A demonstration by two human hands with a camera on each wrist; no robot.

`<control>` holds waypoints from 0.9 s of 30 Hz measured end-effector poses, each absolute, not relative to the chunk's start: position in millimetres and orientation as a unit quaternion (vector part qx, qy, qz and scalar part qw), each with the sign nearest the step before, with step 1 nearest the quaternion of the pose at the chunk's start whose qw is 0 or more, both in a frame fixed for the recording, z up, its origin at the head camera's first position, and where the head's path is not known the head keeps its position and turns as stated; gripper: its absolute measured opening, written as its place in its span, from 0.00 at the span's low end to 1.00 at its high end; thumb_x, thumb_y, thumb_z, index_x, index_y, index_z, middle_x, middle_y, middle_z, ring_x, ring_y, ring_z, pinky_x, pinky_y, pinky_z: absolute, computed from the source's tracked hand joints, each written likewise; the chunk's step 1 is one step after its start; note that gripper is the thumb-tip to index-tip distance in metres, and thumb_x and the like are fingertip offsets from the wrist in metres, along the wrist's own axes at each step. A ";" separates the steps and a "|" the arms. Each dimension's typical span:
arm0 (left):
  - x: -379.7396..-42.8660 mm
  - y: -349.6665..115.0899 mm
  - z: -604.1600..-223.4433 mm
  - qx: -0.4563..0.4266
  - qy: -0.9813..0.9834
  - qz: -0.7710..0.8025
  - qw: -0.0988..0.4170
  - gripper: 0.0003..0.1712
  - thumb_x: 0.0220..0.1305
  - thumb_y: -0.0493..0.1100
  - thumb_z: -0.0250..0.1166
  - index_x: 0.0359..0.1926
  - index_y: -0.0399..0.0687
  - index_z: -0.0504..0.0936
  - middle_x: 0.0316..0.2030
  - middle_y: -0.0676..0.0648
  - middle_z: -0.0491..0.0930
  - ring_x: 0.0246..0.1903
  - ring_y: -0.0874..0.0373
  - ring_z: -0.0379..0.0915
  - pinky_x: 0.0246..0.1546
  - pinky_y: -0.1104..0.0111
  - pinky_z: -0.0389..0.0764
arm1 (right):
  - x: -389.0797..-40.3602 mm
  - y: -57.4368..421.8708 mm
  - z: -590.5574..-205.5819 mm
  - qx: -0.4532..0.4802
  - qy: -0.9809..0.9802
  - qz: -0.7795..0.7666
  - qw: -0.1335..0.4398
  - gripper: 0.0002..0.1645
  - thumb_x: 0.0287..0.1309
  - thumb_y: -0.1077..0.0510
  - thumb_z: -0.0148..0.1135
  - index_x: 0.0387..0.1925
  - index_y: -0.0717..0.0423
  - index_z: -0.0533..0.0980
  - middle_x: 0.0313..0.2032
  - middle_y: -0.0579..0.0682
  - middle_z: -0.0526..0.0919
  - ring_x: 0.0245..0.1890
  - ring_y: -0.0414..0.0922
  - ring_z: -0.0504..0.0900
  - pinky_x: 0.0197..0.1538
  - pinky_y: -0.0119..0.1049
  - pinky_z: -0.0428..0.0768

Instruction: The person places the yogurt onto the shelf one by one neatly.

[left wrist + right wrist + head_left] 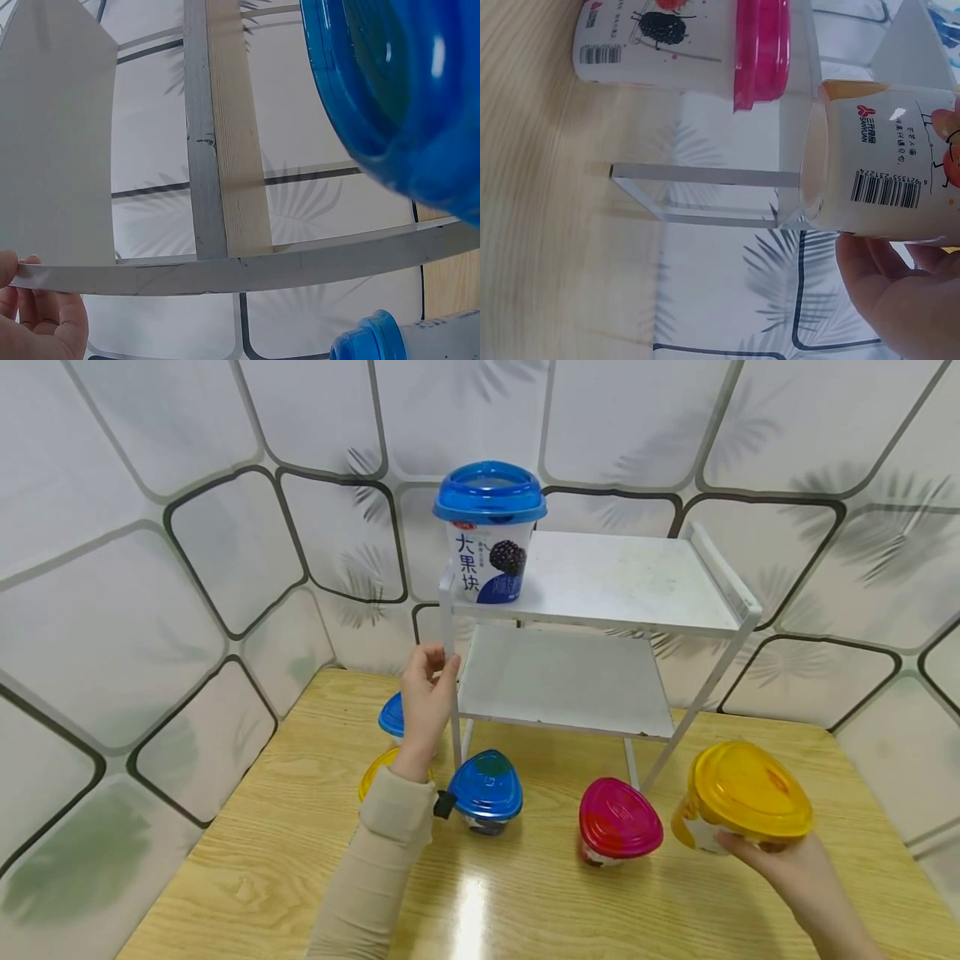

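Note:
My left hand (429,702) pinches the front left upright of a white two-tier shelf rack (615,581). In the left wrist view, its fingers and thumb (45,322) are around the pale post. A yogurt cup with a yellow lid (750,793) is in my right hand (806,881), held off the table to the right of the rack. The right wrist view shows this cup's white printed side (889,161) with a barcode, the thumb and fingers around it. On the rack's top tier, at the left, stands a blue-lidded yogurt cup (491,531) with a blackberry picture.
On the wooden table (262,860) stand a pink-lidded cup (618,822) and a blue-lidded cup (487,789) before the rack. Another blue-lidded cup (392,714) and a yellow-lidded one (375,770) are partly hidden behind my left arm. Patterned wall covering (187,460) surrounds the table's back and sides.

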State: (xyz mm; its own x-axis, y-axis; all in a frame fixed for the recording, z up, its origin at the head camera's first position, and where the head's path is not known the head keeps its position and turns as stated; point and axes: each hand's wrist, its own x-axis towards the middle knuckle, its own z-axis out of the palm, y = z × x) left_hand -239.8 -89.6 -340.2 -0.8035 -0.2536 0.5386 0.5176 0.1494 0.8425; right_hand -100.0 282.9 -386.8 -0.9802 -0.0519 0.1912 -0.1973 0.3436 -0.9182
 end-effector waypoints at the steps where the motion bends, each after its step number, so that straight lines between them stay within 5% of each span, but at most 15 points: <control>1: -240.0 -89.7 -340.6 -0.094 -0.696 -0.647 0.297 0.06 0.59 0.32 0.56 0.37 0.33 0.70 0.33 0.41 0.72 0.34 0.55 0.70 0.33 0.71 0.71 | -100.5 281.3 -385.5 0.081 -0.814 0.571 0.063 0.27 0.49 0.73 0.58 0.51 0.54 0.68 0.42 0.36 0.75 0.39 0.31 0.73 0.38 0.22 0.70; 27: -239.7 -89.8 -340.2 -0.098 -0.696 -0.645 0.299 0.07 0.59 0.32 0.57 0.37 0.32 0.70 0.33 0.41 0.72 0.34 0.54 0.70 0.33 0.71 0.71 | -112.1 258.1 -367.7 0.120 -0.784 0.605 0.067 0.30 0.44 0.77 0.58 0.48 0.50 0.70 0.39 0.37 0.76 0.37 0.32 0.72 0.36 0.24 0.69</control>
State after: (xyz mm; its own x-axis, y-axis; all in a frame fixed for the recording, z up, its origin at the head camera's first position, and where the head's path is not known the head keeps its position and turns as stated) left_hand -239.7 -89.8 -340.2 -0.8020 -0.2492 0.5429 0.5225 0.1477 0.8397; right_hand -112.1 258.1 -367.7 -0.9624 -0.1068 0.2498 -0.2687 0.2390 -0.9331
